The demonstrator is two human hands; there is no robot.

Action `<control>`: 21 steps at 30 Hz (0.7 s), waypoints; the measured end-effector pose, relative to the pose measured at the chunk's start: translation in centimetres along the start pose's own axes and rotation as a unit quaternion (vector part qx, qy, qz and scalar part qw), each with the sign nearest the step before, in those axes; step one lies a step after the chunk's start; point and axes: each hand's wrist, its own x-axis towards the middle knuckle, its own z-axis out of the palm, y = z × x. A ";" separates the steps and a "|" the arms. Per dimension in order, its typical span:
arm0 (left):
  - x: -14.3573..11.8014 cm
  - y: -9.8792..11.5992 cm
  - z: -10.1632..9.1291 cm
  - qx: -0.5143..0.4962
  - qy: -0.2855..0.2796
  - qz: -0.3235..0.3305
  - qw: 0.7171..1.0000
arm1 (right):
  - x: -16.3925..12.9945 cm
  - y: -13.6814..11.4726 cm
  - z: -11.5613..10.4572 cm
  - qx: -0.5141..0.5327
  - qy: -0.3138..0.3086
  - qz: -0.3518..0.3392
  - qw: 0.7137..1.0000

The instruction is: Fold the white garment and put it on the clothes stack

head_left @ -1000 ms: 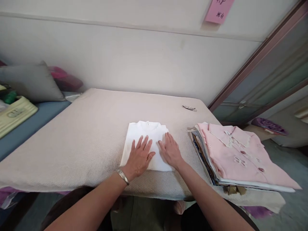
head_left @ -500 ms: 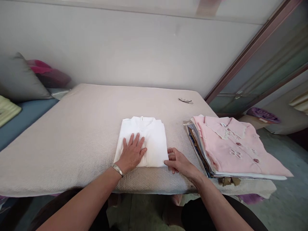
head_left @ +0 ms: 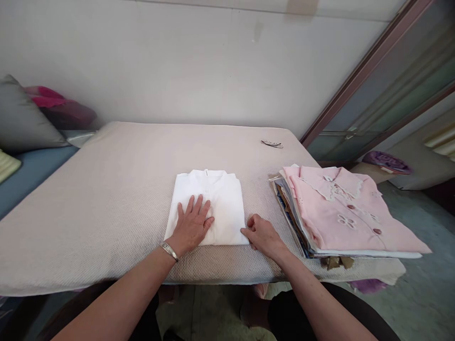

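Observation:
A white shirt (head_left: 225, 203) lies folded into a near-rectangle, its collar and small label towards the wall. My left hand (head_left: 192, 222), with a silver bracelet at the wrist, rests flat on its left half, fingers spread. At the shirt's lower right edge, my right hand (head_left: 261, 235) has its fingers curled and the thumb over the border, pinching the cloth. To the right, a pink blouse (head_left: 334, 213) with buttons and a lace-trimmed collar tops a stack of folded clothes (head_left: 289, 213).
A pale textured cover (head_left: 117, 189) spreads over the surface under the shirt. Dark thin-framed glasses (head_left: 272, 144) lie near its far right corner. The wall runs behind. A grey pillow (head_left: 26, 118) is at left, and a glazed sliding door (head_left: 359, 104) at right.
My right hand has curled its fingers further at the shirt's lower right edge. My left hand stays flat on the shirt. The whole view has shifted slightly.

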 end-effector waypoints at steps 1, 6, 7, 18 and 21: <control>0.0 0.0 -0.1 0.000 -0.002 0.000 1.000 | 0.0 -0.1 -0.1 -0.026 0.018 -0.001 0.999; 0.0 0.1 -0.3 -0.009 -0.013 -0.002 1.000 | 0.2 -0.5 -0.2 -0.101 0.052 -0.006 0.994; 0.0 0.1 -0.3 -0.012 -0.013 -0.003 1.000 | 0.1 -0.7 -0.2 -0.121 0.066 -0.004 0.990; -0.1 0.2 -0.4 -0.013 0.002 -0.001 1.000 | 0.4 -2.2 5.6 -0.198 0.139 -0.280 0.929; -0.2 0.3 -0.3 -0.016 -0.003 -0.001 1.000 | 0.8 -2.0 6.3 -0.204 0.113 -0.260 0.937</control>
